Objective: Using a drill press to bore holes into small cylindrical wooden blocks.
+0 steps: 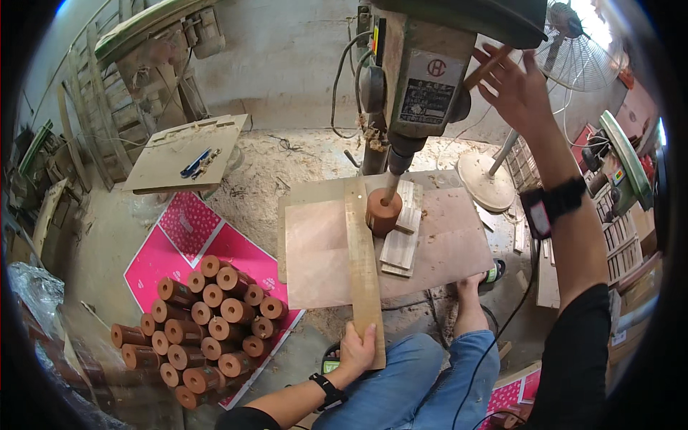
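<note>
My left hand (357, 349) is closed round the near end of a long flat wooden strip (362, 265). The strip's far part lies alongside a reddish-brown cylinder (383, 217) on the drill press table. The drill bit (391, 188) meets the cylinder's top; whether it is inside cannot be made out. On the cylinder's right are stacked pale wood pieces (403, 240). Raised at the upper right, my right hand (517, 89) has its fingers spread beside the wooden lever (487, 68) of the drill press (430, 79). It seems to touch the lever without wrapping round it.
Several drilled brown cylinders (215, 315) are piled on a pink sheet (186, 222) at left. Behind them a board (190, 154) bears a blue tool. A fan (487, 179) stands at right. Wood shavings cover the floor, and a black cable (494, 344) hangs near my right arm.
</note>
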A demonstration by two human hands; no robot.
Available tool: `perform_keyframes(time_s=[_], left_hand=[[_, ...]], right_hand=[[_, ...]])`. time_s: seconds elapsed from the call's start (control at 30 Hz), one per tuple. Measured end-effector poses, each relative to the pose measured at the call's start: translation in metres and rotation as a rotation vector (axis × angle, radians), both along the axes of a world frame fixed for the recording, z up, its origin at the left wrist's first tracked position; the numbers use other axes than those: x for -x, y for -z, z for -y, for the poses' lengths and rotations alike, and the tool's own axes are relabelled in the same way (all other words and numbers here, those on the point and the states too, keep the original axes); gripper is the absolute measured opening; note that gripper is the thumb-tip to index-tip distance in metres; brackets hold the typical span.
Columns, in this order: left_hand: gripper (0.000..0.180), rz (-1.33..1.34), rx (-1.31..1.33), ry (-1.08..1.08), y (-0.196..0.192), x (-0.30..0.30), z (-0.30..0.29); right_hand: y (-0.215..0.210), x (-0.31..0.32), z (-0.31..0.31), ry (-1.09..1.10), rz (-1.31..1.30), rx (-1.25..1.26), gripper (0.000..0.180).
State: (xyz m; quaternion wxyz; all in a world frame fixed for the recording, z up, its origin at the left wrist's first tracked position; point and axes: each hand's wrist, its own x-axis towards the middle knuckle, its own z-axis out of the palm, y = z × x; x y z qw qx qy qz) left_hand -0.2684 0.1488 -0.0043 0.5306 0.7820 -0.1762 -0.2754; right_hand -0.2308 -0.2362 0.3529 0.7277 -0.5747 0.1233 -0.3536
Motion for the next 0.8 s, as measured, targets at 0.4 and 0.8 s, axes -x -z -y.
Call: perform_keyframes(time_s=[0.4, 0.8], left_hand=[[0.039, 0.03, -0.055, -0.005, -0.003, 0.0, 0.001], [0.038, 0.027, -0.055, 0.004, 0.002, 0.001, 0.002]], right_hand=[[0.02, 0.076, -0.02, -0.247, -0.276, 0.157, 0.057], [0.052, 0.098, -0.034, -0.24, -0.56, 0.238, 0.07]])
